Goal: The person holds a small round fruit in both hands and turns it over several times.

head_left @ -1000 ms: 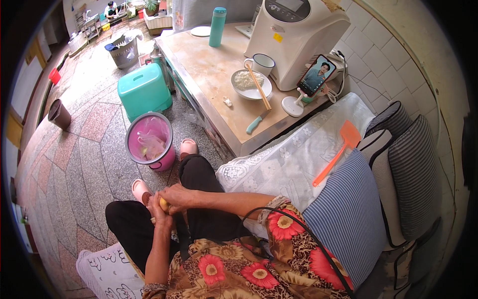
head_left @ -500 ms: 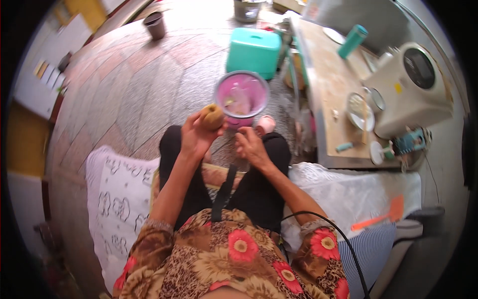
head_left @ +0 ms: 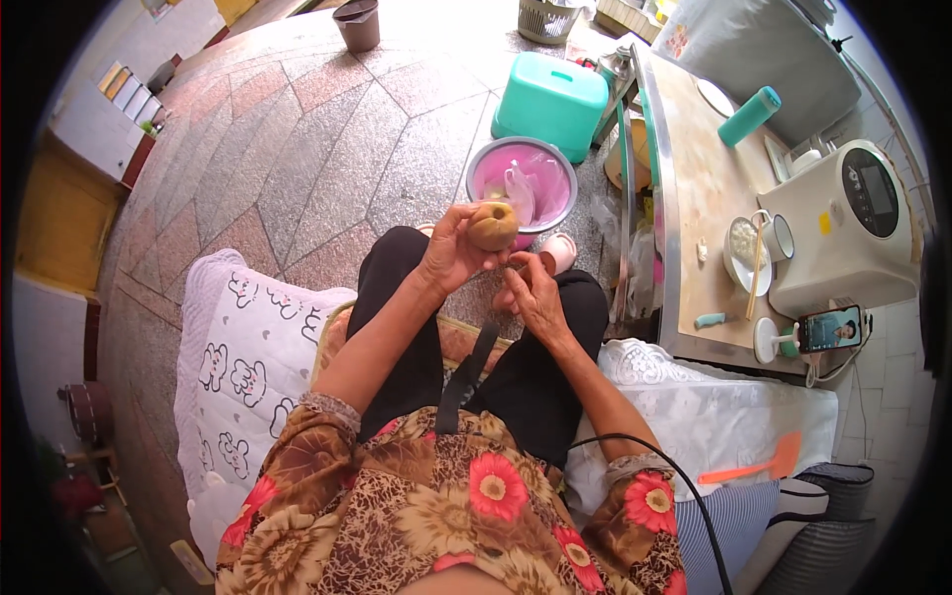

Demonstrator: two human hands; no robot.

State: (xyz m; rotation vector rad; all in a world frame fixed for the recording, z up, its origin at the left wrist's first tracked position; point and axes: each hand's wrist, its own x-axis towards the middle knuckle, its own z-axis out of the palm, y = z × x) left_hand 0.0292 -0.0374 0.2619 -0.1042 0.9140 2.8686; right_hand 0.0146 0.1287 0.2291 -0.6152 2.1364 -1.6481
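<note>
My left hand [head_left: 451,256] is closed around a round yellow-brown fruit [head_left: 493,226], like a pear or an apple, with a dark hollow at its top. It holds the fruit above my knees, in front of the pink bin. Just right of and below the fruit is my right hand [head_left: 538,300], its fingers curled and pinched close to my left fingertips. Whatever those fingers hold, if anything, is hidden. Behind the fruit stands the pink bin [head_left: 480,163] with a grey rim, lined with a plastic bag that has some scraps in it.
A turquoise box [head_left: 551,97] stands behind the bin. On the right, a table [head_left: 699,178] carries a bowl with chopsticks [head_left: 742,260], a turquoise bottle [head_left: 751,116], a white appliance [head_left: 843,233] and a phone on a stand [head_left: 830,328]. An orange fly swatter [head_left: 764,462] lies beside me.
The view has shifted, so the scene sits farther right in the picture. My right hand is nearer to the fruit, which my left hand still holds.
</note>
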